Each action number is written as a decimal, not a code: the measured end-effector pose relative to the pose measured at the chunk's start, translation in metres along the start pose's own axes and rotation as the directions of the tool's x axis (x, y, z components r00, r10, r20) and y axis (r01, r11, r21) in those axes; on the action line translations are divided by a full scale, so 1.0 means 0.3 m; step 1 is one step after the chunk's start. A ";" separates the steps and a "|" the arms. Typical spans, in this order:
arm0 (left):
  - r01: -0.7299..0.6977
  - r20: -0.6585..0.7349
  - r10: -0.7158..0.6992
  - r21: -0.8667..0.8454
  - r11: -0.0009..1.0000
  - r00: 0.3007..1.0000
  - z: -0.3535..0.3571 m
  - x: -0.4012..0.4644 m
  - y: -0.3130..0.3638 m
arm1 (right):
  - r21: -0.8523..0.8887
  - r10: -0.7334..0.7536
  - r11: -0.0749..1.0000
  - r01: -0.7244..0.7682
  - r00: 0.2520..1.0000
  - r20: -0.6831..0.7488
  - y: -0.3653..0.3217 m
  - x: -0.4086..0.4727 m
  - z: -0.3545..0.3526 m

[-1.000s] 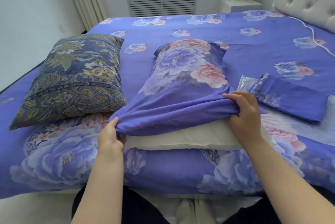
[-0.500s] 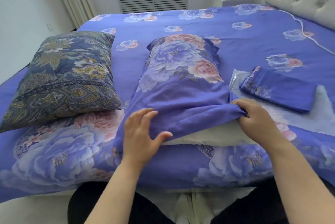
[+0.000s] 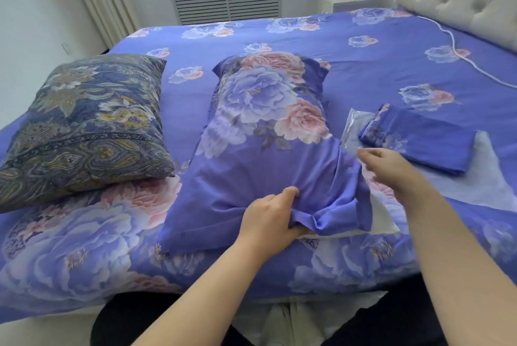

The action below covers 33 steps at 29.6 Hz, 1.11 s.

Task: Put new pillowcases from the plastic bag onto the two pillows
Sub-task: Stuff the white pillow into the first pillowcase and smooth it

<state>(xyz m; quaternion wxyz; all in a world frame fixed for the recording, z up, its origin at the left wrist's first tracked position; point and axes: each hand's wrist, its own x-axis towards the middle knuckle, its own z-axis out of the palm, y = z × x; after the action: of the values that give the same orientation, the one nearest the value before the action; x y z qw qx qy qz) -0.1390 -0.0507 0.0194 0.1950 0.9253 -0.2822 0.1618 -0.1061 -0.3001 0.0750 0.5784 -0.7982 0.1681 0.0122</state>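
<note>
Left hand [image 3: 272, 218] squeezes the new pillowcase [image 3: 268, 149] edge; right hand [image 3: 391, 169] hangs loose beside it; white pillow [image 3: 383, 222] peeks out; beside it, the dark pillow [image 3: 84, 124] waits.

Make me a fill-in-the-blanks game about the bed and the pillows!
1. The left hand grips the open end of the purple ____.
2. The right hand holds ____.
3. The folded pillowcase lies on the plastic ____.
4. The dark paisley pillow lies to the ____ of the flowered one.

Missing words: pillowcase; nothing; bag; left
</note>
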 end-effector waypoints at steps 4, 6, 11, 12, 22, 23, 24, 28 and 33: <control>0.019 0.026 -0.021 0.074 0.997 0.999 0.008 -0.001 0.003 | -0.407 0.013 0.913 -0.023 1.000 -0.026 -0.006 0.097 0.072; 0.012 0.038 -0.016 0.109 0.994 0.999 0.011 0.000 0.001 | -0.502 -0.044 0.865 -0.005 0.995 -0.085 -0.030 0.117 0.091; 0.094 0.007 -0.096 0.118 0.988 0.995 0.012 0.010 0.010 | -0.521 -0.126 0.851 0.061 0.988 -0.090 -0.021 0.068 0.026; 0.135 -0.003 -0.135 0.122 0.983 0.991 0.010 0.019 0.013 | -0.487 -0.136 0.871 0.066 0.985 -0.109 0.010 0.037 -0.006; -0.055 0.077 0.035 0.264 0.963 0.996 0.021 0.057 0.103 | -0.646 0.139 0.721 -0.252 0.965 -0.221 0.291 -0.058 0.030; -0.097 0.096 0.073 0.278 0.956 0.993 0.021 0.042 0.109 | -0.640 0.147 0.724 -0.258 0.964 -0.222 0.279 -0.056 0.031; -0.135 0.129 0.101 0.285 0.949 0.986 0.021 0.022 0.120 | -0.607 0.154 0.753 -0.254 0.965 -0.214 0.267 -0.058 0.036; -0.206 0.236 0.140 0.283 0.937 0.961 0.052 -0.075 0.131 | -0.401 0.113 0.897 -0.185 0.974 -0.198 0.233 -0.109 0.058; -0.243 0.251 0.191 0.199 0.949 0.949 0.094 -0.144 0.153 | -0.597 0.173 0.752 -0.278 0.958 -0.228 0.294 -0.175 0.035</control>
<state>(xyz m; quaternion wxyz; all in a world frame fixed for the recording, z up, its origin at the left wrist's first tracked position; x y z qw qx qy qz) -0.1946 -0.0788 -0.0104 0.0348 0.9170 -0.3830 0.1059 -0.1788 -0.3013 0.0018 0.2608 -0.9162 0.2953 0.0734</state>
